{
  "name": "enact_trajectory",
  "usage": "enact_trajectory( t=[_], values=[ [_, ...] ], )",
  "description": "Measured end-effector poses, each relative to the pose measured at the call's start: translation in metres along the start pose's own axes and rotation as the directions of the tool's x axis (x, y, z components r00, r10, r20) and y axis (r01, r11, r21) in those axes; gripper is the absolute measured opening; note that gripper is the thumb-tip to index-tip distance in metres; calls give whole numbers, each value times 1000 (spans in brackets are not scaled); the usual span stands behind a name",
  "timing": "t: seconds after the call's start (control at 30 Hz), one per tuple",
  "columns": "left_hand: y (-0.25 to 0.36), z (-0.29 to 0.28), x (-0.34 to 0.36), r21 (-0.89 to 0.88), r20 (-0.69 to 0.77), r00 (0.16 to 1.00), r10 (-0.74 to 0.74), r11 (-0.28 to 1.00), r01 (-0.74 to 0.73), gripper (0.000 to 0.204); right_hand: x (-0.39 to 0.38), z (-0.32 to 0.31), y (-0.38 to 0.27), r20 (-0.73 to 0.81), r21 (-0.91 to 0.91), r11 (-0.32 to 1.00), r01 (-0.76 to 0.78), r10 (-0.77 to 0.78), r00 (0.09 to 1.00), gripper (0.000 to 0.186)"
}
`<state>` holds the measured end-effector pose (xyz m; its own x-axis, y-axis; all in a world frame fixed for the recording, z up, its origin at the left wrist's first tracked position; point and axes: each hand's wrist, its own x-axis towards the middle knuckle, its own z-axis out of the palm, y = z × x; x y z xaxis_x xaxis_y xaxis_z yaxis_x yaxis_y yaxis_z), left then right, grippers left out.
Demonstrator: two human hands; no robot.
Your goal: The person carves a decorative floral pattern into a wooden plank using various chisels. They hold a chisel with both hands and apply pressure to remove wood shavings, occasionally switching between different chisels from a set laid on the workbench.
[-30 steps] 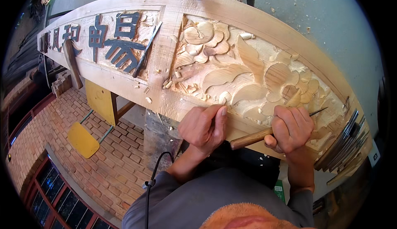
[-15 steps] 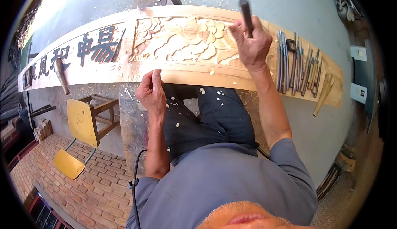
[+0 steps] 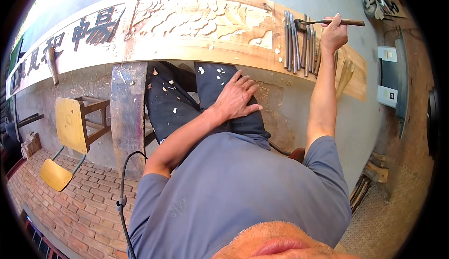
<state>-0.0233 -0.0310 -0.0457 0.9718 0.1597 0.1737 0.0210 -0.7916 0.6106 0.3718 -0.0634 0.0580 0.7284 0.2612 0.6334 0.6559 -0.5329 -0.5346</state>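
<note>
My right hand is closed round a wooden-handled chisel, held crosswise above a row of carving chisels at the right end of the long board. The tool's thin end points left, near a dark, squarish-headed tool lying in that row. My left hand rests on my thigh, fingers spread, with nothing in it. Before me stretches the pale wooden board. Relief-carved flowers and leaves fill its middle panel. Dark painted characters stand on its left part.
A wooden mallet-like piece lies over the board's left front edge, and another pale wooden piece over the right one. A worn trestle supports the board. Left of it stands a yellow stool. Wood chips speckle my trousers. A cable hangs beside me.
My right hand has moved right, from over the carved panel to the chisel row, its tool now lying crosswise. My left hand has gone from the board's front edge to my thigh and opened.
</note>
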Motion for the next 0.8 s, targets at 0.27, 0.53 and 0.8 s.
enact_trajectory(
  t=[0.27, 0.53, 0.8],
  values=[
    [-29, -19, -17, 47, -188, 977, -98, 993, 109, 48, -10, 5, 18, 35, -45, 999, -8, 9, 999, 38],
    [-55, -37, -55, 63, -469, 856, -215, 959, 276, 29, -10, 12, 21, 185, -405, 901, 153, -83, 979, 36],
    [-42, -107, -98, -653, -453, 472, -756, 642, 402, 25, -110, 18, -140, 288, 288, 723, 628, -691, 663, 45]
  ],
)
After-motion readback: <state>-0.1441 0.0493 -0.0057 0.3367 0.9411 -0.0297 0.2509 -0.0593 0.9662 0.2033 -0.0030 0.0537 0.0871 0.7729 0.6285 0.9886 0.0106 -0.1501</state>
